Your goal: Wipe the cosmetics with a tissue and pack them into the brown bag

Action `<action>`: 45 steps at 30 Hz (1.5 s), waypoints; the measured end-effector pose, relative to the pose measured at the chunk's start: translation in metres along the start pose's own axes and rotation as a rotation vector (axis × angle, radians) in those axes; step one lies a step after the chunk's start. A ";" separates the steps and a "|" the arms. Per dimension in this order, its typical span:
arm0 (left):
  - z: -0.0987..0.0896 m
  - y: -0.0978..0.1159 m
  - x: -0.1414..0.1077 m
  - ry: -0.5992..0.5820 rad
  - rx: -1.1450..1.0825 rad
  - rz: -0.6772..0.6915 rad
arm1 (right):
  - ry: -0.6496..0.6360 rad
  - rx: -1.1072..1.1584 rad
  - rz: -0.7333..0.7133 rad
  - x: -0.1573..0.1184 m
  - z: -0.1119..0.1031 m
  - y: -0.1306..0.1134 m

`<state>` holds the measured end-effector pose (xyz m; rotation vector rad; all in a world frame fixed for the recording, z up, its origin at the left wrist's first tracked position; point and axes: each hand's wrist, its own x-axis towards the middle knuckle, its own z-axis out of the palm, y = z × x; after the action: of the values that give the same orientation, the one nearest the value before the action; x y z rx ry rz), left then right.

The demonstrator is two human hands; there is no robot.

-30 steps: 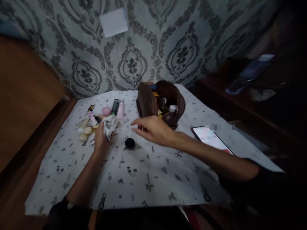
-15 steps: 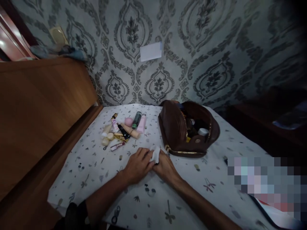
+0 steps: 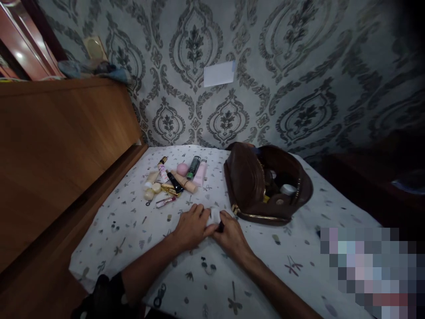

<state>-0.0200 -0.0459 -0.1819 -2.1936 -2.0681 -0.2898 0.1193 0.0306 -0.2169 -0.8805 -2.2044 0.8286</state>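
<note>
Left hand (image 3: 191,228): fingers curled, gripping the white cloth (image 3: 215,215). Right hand (image 3: 234,237): fingers bent in, grasping a small dark item (image 3: 220,227) against the cloth, low between your hands. Your fingers cover most of it; cannot tell its shape or whether it is closed.

Risk, at the grip: the cloth lies between your fingertips and could bunch or slide, letting the item slip. If it has a loose lid, uneven pressure from your two hands might lift it. Any residue could mark the patterned tablecloth (image 3: 146,270) just below.

Outward, left: the slim clear-and-red tube (image 3: 165,202) lies nearest your left hand; a sideways sweep could roll it into the loose pile. There the beige tube (image 3: 186,182) and black tube (image 3: 174,181) touch, so a knock to one would likely shift the other. The pink sponge (image 3: 182,169) sits behind.

Outward, right: the brown bag (image 3: 244,181) stands open beyond your right hand, white-lidded jar (image 3: 288,189) inside. A snagged cloth on its zip could drag it.
</note>
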 end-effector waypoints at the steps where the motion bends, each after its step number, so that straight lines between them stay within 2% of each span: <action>1: -0.001 -0.003 0.000 0.012 -0.009 -0.014 | 0.015 0.008 -0.015 0.002 0.002 -0.002; 4: -0.002 -0.018 0.002 0.100 -0.021 -0.064 | 0.023 0.045 -0.050 0.016 0.012 -0.013; 10: -0.007 -0.061 0.007 0.390 0.017 -0.199 | -0.138 0.043 0.000 0.050 0.035 -0.034; 12: -0.014 -0.073 0.007 0.504 -0.017 -0.231 | -0.242 0.012 -0.069 0.060 0.030 -0.036; 16: -0.033 -0.093 0.005 0.728 -0.201 -0.294 | -0.609 -0.094 -0.228 0.099 0.004 -0.042; 17: -0.037 -0.097 0.004 0.773 -0.248 -0.314 | -0.605 -0.137 -0.207 0.113 0.000 -0.045; 19: -0.041 -0.104 0.004 0.842 -0.308 -0.340 | -0.466 -0.314 -0.153 0.143 -0.001 -0.054; 20: -0.042 -0.107 0.004 0.867 -0.321 -0.347 | -0.358 -0.423 -0.139 0.159 0.003 -0.059; 22: -0.041 -0.112 0.004 0.896 -0.333 -0.354 | -0.281 -0.508 -0.142 0.188 0.017 -0.066; 24: -0.039 -0.116 0.004 0.905 -0.351 -0.363 | -0.299 -0.554 -0.153 0.213 0.033 -0.067; 26: -0.038 -0.119 0.004 0.902 -0.375 -0.378 | -0.373 -0.592 -0.157 0.233 0.046 -0.065; 30: -0.039 -0.121 0.003 0.894 -0.419 -0.393 | -0.505 -0.621 -0.178 0.253 0.052 -0.057; 33: -0.042 -0.121 0.003 0.911 -0.484 -0.401 | -0.451 -0.603 -0.204 0.250 0.046 -0.058; 36: -0.047 -0.121 0.002 0.950 -0.599 -0.442 | -0.308 -0.520 -0.203 0.232 0.035 -0.063; 39: -0.051 -0.117 0.000 0.990 -0.659 -0.463 | -0.203 -0.071 -0.114 0.197 0.027 -0.064; 41: -0.050 -0.110 -0.001 0.975 -0.600 -0.372 | -0.191 0.289 -0.021 0.168 0.025 -0.060; 42: -0.048 -0.105 -0.001 0.937 -0.550 -0.285 | -0.191 0.389 0.004 0.152 0.025 -0.058; 45: -0.040 -0.085 0.000 0.724 -0.426 0.010 | -0.172 0.435 -0.021 0.109 0.025 -0.049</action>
<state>-0.1071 -0.0486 -0.1471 -1.8522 -1.6721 -1.3914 0.0195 0.0760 -0.1629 -0.5883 -2.0490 1.3505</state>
